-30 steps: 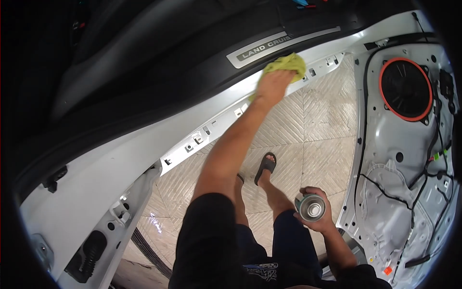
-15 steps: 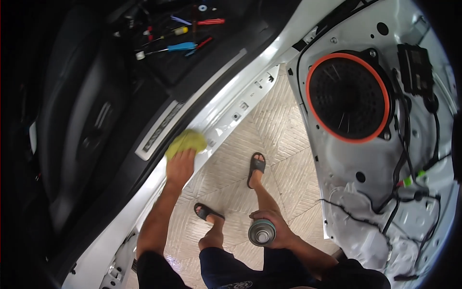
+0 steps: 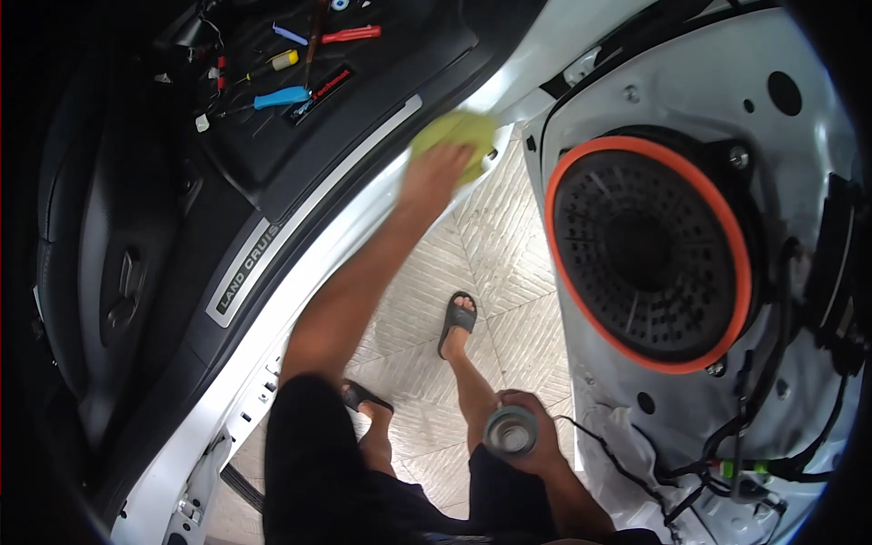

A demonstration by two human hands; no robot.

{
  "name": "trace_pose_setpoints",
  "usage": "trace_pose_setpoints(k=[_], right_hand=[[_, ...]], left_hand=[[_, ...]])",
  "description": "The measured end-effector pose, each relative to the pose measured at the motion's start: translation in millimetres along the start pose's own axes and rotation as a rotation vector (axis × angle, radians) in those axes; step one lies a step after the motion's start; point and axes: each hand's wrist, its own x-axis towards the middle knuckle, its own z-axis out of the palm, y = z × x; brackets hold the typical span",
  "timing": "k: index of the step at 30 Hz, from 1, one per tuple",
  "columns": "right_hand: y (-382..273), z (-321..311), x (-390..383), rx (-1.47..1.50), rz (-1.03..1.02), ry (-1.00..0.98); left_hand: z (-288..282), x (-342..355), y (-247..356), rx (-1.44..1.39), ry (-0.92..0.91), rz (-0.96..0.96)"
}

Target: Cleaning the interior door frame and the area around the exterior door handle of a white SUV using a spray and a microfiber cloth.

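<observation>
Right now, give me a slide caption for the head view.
Left hand presses a yellow-green cloth on the white door sill; right hand holds a metal can.

A crumpled yellow-green cleaning cloth lies pressed flat against the white painted door sill of the car, at the sill's far end, partly covered by the left hand. A small round silver metal can stands upright, its open top facing up, well apart from the sill and held in the right hand near the knee.
</observation>
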Motion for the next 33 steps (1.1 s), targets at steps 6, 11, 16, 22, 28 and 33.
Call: trace_pose_setpoints(k=[6,11,16,22,28,33], right_hand=[[-1.3,-3.1,-1.8,0.056,-0.067,-0.081],[-3.0,-12.4,6.0,-0.022,-0.108,-0.076],[-5.2,-18.4,16.9,0.007,-0.035,-0.047],[-16.0,-23.8,17.8,0.024,-0.089,-0.020],[0.1,-19.5,20.0,0.151,-0.072,-0.057],[10.4,-3.6,29.5,0.096,-0.021,-0.075]], left_hand=[[-40.5,-76.0,-28.4,0.349,-0.053,0.197],[3.9,106.6,1.6,0.322,-0.135,0.227],[9.2,122.4,13.0,0.127,-0.024,0.059],[6.5,37.3,6.1,0.223,-0.007,0.064],[-29.1,203.7,25.6,-0.396,0.570,0.172],[39.5,167.3,46.5,-0.201,0.492,-0.030]])
